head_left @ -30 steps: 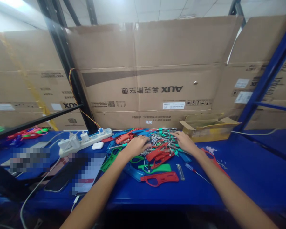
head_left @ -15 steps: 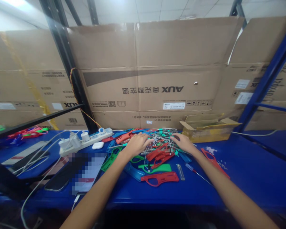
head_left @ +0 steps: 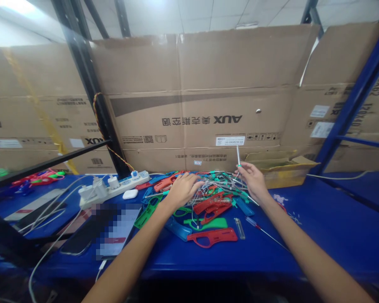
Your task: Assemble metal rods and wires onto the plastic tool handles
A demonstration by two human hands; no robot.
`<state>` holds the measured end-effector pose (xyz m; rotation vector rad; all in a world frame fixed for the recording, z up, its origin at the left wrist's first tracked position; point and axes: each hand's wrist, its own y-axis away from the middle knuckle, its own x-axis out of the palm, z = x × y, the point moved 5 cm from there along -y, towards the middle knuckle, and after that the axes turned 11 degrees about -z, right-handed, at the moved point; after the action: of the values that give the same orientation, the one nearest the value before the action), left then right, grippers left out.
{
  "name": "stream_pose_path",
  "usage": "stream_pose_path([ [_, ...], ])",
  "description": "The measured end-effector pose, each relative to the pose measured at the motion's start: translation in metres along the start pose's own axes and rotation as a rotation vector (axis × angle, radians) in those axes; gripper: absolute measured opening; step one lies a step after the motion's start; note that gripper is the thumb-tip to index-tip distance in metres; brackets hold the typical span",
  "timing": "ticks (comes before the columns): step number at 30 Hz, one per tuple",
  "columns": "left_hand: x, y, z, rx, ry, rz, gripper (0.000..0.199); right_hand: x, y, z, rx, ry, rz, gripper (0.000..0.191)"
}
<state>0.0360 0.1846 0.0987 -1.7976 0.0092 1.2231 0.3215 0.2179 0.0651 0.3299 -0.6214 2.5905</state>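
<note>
My right hand (head_left: 253,180) is closed on the lower end of a thin metal rod (head_left: 238,155), which stands nearly upright above the pile. My left hand (head_left: 182,191) rests over the left part of the pile with its fingers apart; what lies under the palm is hidden. The pile mixes metal rods, thin wires (head_left: 211,185) and green, blue and red plastic parts. In front of it lie a green handle shell (head_left: 216,224), a red handle shell (head_left: 219,236), a blue shell (head_left: 178,228) and a small clear tube (head_left: 239,228).
An open cardboard box (head_left: 281,174) stands behind my right hand. A power strip (head_left: 123,185), a white case (head_left: 130,194) and phones (head_left: 80,235) are at the left. A screwdriver (head_left: 255,225) lies near my right forearm. Tall cardboard (head_left: 192,97) backs the blue table (head_left: 341,227).
My right hand has risen from the pile and moved right, now with a metal rod in its fingers. My left hand has hardly moved.
</note>
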Motion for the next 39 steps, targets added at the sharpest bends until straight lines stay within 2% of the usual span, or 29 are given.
stream_pose_path([
  [4,-0.004,-0.001,-0.007,0.033,0.042,-0.01,0.032,-0.002,0.0,0.022,-0.026,-0.078,0.005,0.053],
  [9,-0.008,0.001,-0.024,0.107,0.122,-0.018,0.031,0.003,0.01,0.039,-0.006,-0.099,0.099,0.052],
  [14,0.002,0.007,-0.054,0.158,0.212,-0.011,0.039,0.022,0.031,0.039,0.037,-0.069,0.236,0.053],
  [19,0.016,0.012,-0.072,0.095,0.287,-0.031,0.042,0.039,0.05,0.032,0.071,-0.026,0.342,0.054],
  [24,0.024,0.013,-0.068,0.045,0.364,-0.033,0.018,0.043,0.056,0.026,0.085,0.039,0.39,0.056],
  [32,0.012,0.008,-0.048,-0.149,0.444,-0.177,0.02,0.039,0.049,0.028,0.019,0.12,0.363,0.044],
  [39,0.002,0.005,-0.029,-0.275,0.385,-0.243,0.016,0.035,0.042,0.027,-0.021,0.099,0.295,0.046],
])
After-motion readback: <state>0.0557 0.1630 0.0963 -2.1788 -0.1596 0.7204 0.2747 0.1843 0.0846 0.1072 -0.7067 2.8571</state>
